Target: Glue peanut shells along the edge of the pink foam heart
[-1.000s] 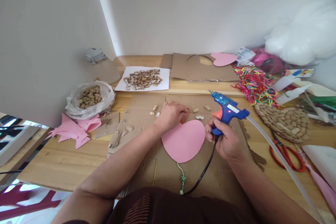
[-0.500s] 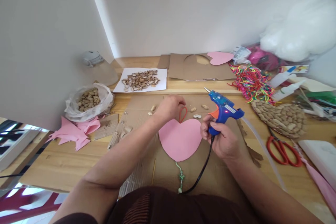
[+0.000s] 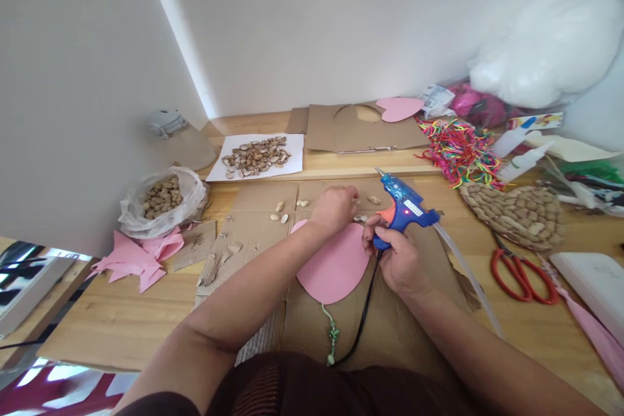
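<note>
While the pink paper heart (image 3: 331, 266) lay on the cardboard sheet (image 3: 404, 325) on the desk, the blue glue gun (image 3: 402, 208) was clamped in the right hand (image 3: 397, 260). Peanut shells (image 3: 363, 208) were being reached by the left hand (image 3: 334, 208), its grip state undeterminable. Gluing appeared pending; a shell would first need picking and placing.

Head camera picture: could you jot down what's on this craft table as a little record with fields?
Left hand: resting at the top edge of the pink paper heart, by loose peanut shells
Right hand: gripping the blue glue gun, nozzle pointing away
Work surface: flattened cardboard on a wooden table
Left side: plastic bag of peanuts, pink paper scraps
Right side: red scissors, shell-covered heart, coloured strings
</note>
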The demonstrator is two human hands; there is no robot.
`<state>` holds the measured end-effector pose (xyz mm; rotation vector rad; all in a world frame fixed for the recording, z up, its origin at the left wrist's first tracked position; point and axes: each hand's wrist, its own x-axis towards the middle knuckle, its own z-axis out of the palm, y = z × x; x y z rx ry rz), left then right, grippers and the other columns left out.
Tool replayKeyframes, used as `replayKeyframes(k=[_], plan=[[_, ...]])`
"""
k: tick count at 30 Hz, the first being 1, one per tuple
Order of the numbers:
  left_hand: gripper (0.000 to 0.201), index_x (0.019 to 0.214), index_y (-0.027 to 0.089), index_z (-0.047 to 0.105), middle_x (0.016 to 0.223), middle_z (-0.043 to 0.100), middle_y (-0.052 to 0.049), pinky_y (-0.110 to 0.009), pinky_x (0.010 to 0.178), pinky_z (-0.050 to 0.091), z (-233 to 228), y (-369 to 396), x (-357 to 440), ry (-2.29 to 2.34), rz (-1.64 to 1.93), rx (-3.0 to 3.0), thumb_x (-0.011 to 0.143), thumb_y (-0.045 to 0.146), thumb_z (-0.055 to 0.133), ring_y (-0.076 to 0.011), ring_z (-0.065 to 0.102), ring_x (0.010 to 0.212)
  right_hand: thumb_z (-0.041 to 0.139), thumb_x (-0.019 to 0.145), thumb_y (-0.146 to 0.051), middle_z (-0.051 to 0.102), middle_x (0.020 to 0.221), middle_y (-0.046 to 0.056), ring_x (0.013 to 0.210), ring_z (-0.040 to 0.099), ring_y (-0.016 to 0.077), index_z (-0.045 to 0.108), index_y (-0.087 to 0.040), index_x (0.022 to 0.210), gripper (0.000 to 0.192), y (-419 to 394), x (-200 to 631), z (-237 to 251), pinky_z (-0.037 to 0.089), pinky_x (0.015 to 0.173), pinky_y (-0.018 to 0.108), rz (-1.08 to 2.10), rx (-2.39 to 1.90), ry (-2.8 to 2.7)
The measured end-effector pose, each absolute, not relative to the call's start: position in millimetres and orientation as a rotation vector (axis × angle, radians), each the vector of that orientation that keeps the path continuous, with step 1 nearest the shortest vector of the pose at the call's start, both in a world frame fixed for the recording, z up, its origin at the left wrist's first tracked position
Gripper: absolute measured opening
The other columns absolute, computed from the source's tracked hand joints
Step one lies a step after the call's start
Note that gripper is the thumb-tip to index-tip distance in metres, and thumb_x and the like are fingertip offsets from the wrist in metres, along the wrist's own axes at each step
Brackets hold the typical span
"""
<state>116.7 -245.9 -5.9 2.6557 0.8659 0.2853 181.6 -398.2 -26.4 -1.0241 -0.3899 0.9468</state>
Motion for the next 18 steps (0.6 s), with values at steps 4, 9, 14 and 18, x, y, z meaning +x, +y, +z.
replayKeyframes(k=[4, 9, 14, 18], plan=[[0.023, 0.105, 0.018, 0.074, 0.097, 0.078, -0.006, -0.028, 0.080, 0.054, 6, -223, 107, 0.929, 0.326, 2.475, 0.085, 0.017, 0.063, -0.0176, 0.070, 0.084, 0.067, 0.073, -0.031, 0.060, 0.066, -0.001, 0.057, 0.053, 0.0147, 0.068, -0.021, 0.083, 0.014, -397, 183, -29, 0.037, 0.050, 0.027, 0.943, -1.018, -0.396], [0.019, 0.098, 0.019, 0.078, 0.082, 0.077, -0.003, -0.026, 0.064, 0.050, 2, -198, 104, 0.851, 0.166, 2.455, 0.083, 0.024, 0.067, -0.0149, 0.065, 0.067, 0.068, 0.072, -0.030, 0.060, 0.065, -0.001, 0.057, 0.053, 0.0144, 0.067, -0.021, 0.083, 0.014, -395, 183, -32, 0.036, 0.050, 0.027, 0.958, -1.025, -0.401], [0.015, 0.090, 0.020, 0.078, 0.073, 0.074, -0.002, -0.025, 0.061, 0.046, -6, -193, 112, 0.782, 0.122, 2.557, 0.080, 0.023, 0.067, -0.0142, 0.061, 0.060, 0.069, 0.071, -0.031, 0.060, 0.065, -0.001, 0.056, 0.052, 0.0142, 0.067, -0.021, 0.081, 0.014, -395, 183, -32, 0.037, 0.050, 0.027, 0.969, -1.030, -0.410], [0.021, 0.094, 0.019, 0.077, 0.083, 0.076, -0.004, -0.027, 0.070, 0.049, -8, -189, 115, 0.739, 0.137, 2.660, 0.078, 0.016, 0.064, -0.0165, 0.065, 0.071, 0.069, 0.072, -0.029, 0.060, 0.066, -0.001, 0.057, 0.053, 0.0144, 0.067, -0.021, 0.082, 0.013, -395, 184, -33, 0.037, 0.051, 0.028, 0.967, -1.032, -0.417]])
